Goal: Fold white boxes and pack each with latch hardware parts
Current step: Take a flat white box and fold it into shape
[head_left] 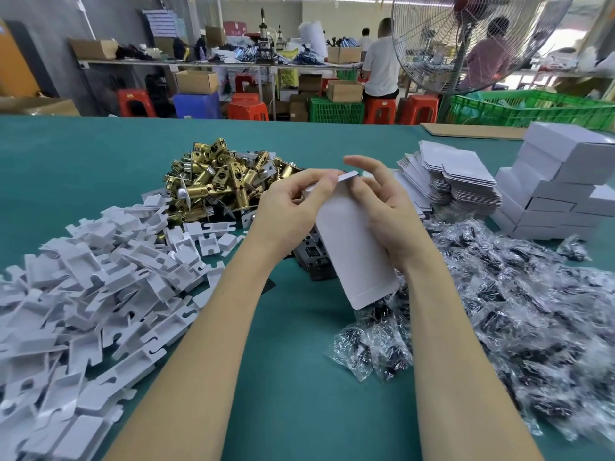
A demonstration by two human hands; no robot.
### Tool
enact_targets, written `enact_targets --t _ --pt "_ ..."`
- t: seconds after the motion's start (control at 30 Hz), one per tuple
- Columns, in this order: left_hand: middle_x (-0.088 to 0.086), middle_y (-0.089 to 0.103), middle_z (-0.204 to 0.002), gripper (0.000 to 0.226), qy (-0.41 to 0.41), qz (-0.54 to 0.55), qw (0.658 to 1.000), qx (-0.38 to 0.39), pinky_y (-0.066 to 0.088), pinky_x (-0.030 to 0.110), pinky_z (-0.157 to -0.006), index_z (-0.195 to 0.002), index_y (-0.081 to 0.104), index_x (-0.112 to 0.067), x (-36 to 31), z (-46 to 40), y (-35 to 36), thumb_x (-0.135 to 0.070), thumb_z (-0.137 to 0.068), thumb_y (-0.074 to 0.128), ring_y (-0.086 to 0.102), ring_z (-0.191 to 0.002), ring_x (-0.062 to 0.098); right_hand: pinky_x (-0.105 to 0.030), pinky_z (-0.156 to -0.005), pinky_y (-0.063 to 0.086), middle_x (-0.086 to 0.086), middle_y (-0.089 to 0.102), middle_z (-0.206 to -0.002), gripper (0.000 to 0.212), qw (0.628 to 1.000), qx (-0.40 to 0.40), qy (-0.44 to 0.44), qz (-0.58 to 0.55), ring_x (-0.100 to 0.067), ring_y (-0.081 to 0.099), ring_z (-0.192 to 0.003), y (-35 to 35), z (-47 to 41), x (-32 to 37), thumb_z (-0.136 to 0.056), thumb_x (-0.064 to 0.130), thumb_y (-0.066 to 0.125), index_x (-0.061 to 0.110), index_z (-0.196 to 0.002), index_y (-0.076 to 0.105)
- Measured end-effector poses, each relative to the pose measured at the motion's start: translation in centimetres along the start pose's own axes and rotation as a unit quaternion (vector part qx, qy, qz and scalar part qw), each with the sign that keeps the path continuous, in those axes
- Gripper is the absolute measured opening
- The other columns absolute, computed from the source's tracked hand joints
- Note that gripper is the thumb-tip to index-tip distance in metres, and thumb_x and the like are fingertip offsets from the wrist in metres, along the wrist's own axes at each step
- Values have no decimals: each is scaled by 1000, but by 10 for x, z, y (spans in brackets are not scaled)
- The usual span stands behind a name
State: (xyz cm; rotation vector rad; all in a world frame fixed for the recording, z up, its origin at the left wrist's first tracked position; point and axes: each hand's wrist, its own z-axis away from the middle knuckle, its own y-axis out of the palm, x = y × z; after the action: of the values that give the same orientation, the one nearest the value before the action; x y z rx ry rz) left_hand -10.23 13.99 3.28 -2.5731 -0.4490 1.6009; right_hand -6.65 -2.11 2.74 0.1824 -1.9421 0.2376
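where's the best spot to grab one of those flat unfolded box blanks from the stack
Pinch the top blank's near edge on the stack of flat blanks, coming from the right hand side. The sheets are thin and fanned, so that edge overhangs; the folded boxes probably block the far right.

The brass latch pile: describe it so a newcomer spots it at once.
Start at the green table. Behind the person's left hand, just beyond the heap of white cardboard inserts, lies the pile of brass latches. It is the only shiny gold metal there; the neighbouring piles are white card or clear bags of dark parts.
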Motion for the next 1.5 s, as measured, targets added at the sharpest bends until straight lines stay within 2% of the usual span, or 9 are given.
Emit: enact_targets --t 0.13,0.33,0.5,0.63,0.8,1.03,1.2,1.4,1.5 --pt "-29 70 -87 15 -24 41 998 -51 56 32 -82 -107 78 -25 -1 -3 0 -22 -102 64 64 -88 1 -50 -94 56 5 74 -107 23 1000 5 3 10 -15 69 -99 -1 0 0 -103 26 60 30 -125 62" --pt "-14 75 -79 29 -102 131 983 -74 56 22 -62 -78 82 -32 -4 -8 -3 -11 -94 70 68 -75 5 -30 -85 54 14 72 -101 23 999 13 -9 37 -2 66 -93 4 -1 2 -104 25 59 31 -125 64" --pt "-10 79 -88 25 -109 130 985 -30 57 22 -62 -89 83 -33 -2 -7 -8 -15 -97 68 71 -76 4 -23 -84 50 10 70 -104 24 998 10 -25 58 1 64 -92 3 -1 3 -105 22 57 31 -126 64" --pt "-8 79 -95 21 -87 98 991 -7 58 24 -66 -100 83 -33 6 -6 -13 -20 -100 66 70 -83 6 -20 -75 52 17 72 -93 25 999 15 -18 44 -1 67 -87 1 1 2 -105 22 58 33 -127 65" --pt "-8 79 -89 17 -103 113 988 -23 56 21 -62 -104 83 -22 10 -6 -15 -17 -97 69 71 -77 3 -24 -78 54 13 74 -97 25 998 25 -18 46 -4 68 -91 2 1 1 -104 24 58 36 -125 66" --pt "-6 79 -93 18 -88 118 989 -6 57 21 -65 -104 83 -23 13 -4 -16 -17 -98 68 70 -81 5 -34 -81 58 9 75 -98 27 999 30 -10 33 -11 70 -95 1 2 -2 -101 30 59 38 -125 67" --pt "-3 77 -96 20 -81 131 988 -4 62 32 -73 -103 84 -28 19 0 -16 -18 -99 67 67 -90 14 -46 -87 59 1 75 -100 25 999 37 -7 22 -17 70 -97 0 2 -4 -101 29 59 37 -123 68" --pt "-16 76 -95 21 -12 36 999 2 50 21 -73 -113 80 -26 13 0 -7 -22 -104 61 64 -85 2 -35 -76 59 -4 74 -96 23 1000 15 -6 20 -12 69 -88 -5 2 -4 -103 26 57 36 -119 70" --pt "-7 77 -101 25 -1 0 1000 21 55 31 -75 -124 76 -24 12 2 -4 -25 -103 62 68 -87 14 -41 -74 61 -1 77 -101 20 1000 8 2 10 -17 71 -87 -8 3 -3 -103 29 57 37 -115 70"
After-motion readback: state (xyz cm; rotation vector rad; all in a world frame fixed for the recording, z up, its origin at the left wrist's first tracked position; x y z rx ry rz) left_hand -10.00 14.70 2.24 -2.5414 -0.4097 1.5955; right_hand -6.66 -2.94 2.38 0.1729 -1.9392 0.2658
